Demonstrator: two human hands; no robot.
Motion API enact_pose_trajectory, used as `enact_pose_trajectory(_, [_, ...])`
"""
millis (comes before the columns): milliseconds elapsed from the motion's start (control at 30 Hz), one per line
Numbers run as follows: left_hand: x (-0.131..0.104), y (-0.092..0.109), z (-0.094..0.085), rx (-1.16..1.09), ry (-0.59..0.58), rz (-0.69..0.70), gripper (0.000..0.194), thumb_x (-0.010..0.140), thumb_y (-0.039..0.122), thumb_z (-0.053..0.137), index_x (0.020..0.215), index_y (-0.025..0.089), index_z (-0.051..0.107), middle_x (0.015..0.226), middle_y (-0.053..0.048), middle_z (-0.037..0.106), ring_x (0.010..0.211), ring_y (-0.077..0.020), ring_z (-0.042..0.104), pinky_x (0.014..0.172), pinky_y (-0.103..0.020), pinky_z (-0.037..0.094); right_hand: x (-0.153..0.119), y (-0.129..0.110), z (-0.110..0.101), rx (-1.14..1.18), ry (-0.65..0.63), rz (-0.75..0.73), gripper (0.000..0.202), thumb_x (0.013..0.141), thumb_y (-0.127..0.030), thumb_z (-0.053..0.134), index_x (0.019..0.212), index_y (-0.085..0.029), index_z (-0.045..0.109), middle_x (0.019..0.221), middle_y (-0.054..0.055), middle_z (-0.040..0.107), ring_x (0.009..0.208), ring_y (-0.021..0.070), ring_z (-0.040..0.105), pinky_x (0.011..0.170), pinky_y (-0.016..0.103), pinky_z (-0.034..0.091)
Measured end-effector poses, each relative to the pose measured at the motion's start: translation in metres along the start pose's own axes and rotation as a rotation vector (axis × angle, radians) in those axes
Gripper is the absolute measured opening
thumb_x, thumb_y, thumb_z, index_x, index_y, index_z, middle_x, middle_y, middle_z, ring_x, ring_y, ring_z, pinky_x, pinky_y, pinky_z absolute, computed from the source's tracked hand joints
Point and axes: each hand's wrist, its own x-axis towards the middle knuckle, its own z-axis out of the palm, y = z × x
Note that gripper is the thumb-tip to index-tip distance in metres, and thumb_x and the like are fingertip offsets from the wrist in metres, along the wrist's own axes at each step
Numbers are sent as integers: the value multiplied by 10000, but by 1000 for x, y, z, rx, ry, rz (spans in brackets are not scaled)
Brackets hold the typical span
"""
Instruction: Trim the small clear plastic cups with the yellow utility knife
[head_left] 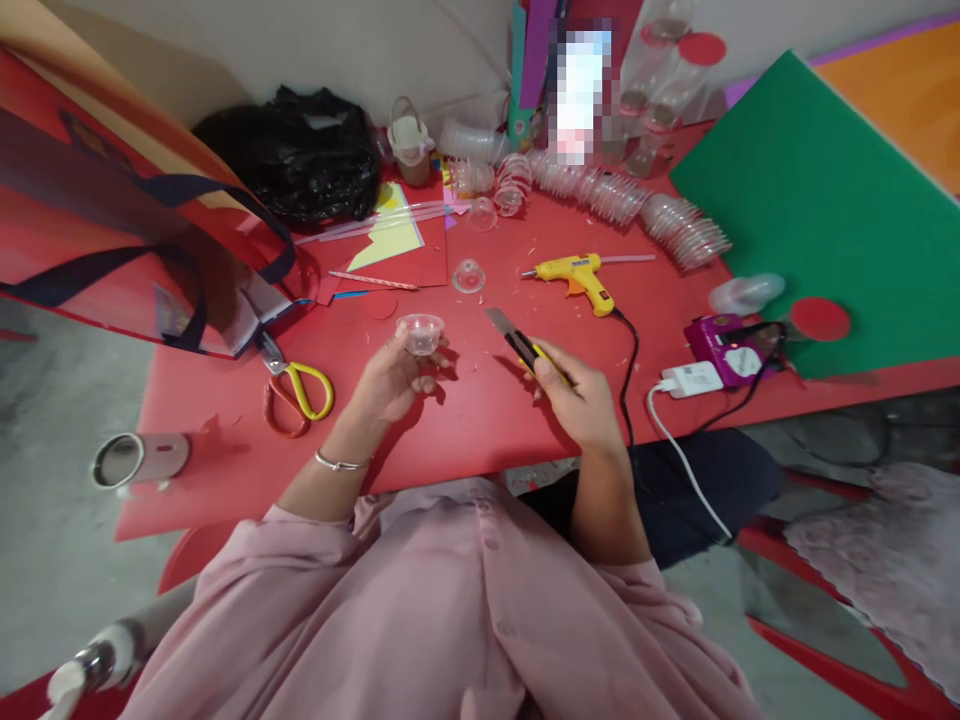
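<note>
above the red counter (465,420), we hold a cup (423,336) and a knife (520,346).
our left hand (394,376) pinches the clear cup by its side, while our right hand (582,396) is wrapped around the knife's handle, the blade bare and apart from the cup. scissors (279,368) lie near our left wrist; a yellow glue gun (574,271) lies beyond the knife.

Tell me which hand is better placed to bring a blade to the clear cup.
Right, I'd judge: the right hand already grips the box cutter, its blade extended, while the left hand is occupied holding the clear cup.
</note>
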Motion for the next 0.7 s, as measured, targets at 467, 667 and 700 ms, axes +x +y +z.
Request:
enact_pose_trajectory(467, [3, -1, -7, -132, 54, 137, 374, 750, 424, 740, 1005, 151, 735, 1044, -123, 765, 950, -248, 745, 697, -306, 604, 11, 1, 1, 48, -7, 136, 471, 936, -572, 632, 1259, -246, 737, 856, 21, 683, 643, 109, 611, 544, 227, 551])
enact_pose_trajectory(667, [-2, -1, -5, -304, -210, 58, 412, 772, 537, 681, 958, 173, 732, 1297, -171, 709, 1366, -346, 581, 1124, -502, 493, 0, -18, 4, 199, -137, 213, 543, 908, -578, 687, 1317, -222, 705, 810, 27, 697, 563, 100, 607, 510, 234, 552])
enact_pose_trajectory(700, [-3, -1, -4, -313, -246, 40, 409, 777, 547, 674, 940, 177, 731, 1295, -171, 709, 1394, -351, 556, 1148, -513, 468, -2, -20, 6, 208, -157, 223, 543, 907, -579, 690, 1315, -220, 705, 815, 29, 702, 564, 100, 610, 511, 235, 554])
